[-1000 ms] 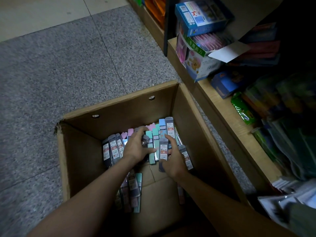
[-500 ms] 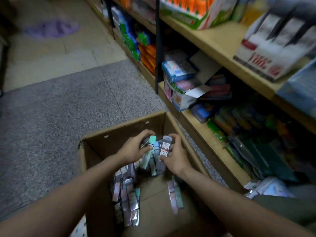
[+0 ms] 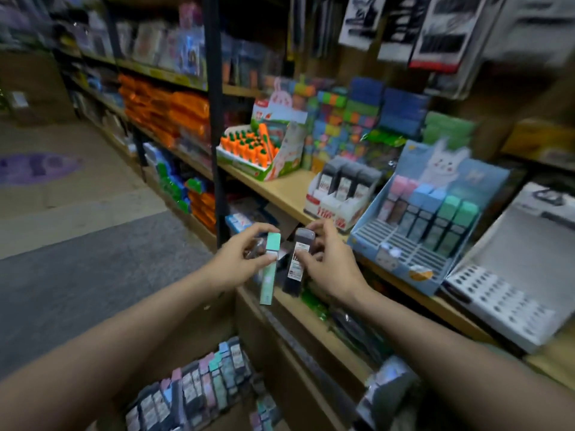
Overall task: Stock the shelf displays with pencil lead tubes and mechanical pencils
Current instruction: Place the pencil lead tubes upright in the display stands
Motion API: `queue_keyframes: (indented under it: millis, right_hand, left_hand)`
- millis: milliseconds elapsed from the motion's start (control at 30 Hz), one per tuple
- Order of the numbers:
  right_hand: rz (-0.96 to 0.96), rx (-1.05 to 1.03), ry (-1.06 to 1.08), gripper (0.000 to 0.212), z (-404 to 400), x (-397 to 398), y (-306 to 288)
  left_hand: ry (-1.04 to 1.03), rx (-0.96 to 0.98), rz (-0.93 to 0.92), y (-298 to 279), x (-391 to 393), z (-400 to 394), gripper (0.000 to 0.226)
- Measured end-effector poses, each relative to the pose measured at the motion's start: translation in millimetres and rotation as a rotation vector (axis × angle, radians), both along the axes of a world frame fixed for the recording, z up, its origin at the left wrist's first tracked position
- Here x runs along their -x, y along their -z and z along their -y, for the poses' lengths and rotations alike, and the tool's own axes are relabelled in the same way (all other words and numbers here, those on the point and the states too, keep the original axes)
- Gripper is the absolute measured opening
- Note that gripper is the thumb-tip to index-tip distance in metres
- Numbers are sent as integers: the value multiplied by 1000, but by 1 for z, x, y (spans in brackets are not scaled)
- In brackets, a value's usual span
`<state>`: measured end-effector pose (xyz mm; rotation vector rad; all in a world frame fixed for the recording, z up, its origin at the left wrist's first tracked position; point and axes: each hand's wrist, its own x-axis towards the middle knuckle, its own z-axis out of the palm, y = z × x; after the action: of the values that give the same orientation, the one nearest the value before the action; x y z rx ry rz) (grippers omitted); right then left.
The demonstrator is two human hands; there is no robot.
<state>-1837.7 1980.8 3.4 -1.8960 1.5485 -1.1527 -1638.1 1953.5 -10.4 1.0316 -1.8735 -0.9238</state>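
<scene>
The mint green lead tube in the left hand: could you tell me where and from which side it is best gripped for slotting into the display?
Pinch the mint green lead tube near its capped upper end, across the narrow sides, coming from above. It is long and slim and hangs nearly upright from the left hand, so a top grip leaves the lower end free to enter the blue rabbit display.
</scene>
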Motion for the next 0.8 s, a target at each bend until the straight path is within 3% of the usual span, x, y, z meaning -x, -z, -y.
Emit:
queue_keyframes:
  millis: [400,567,667,800]
  right_hand:
    - [-238,260,312,25,42,84,-121]
    - [-182,274,378,24,77,85,-129]
    - [-134,249,397,25,100,74,-125]
    - [-250,254,402,25,120,67,-112]
  left_hand:
    - [40,-132,-263,-41,45,20,30]
    - [-72,-202,-356,-36,44,37,35]
    - [-138,-221,-369,-32,39,48,20]
    - [-140,-214,-402,-34,39,58,10]
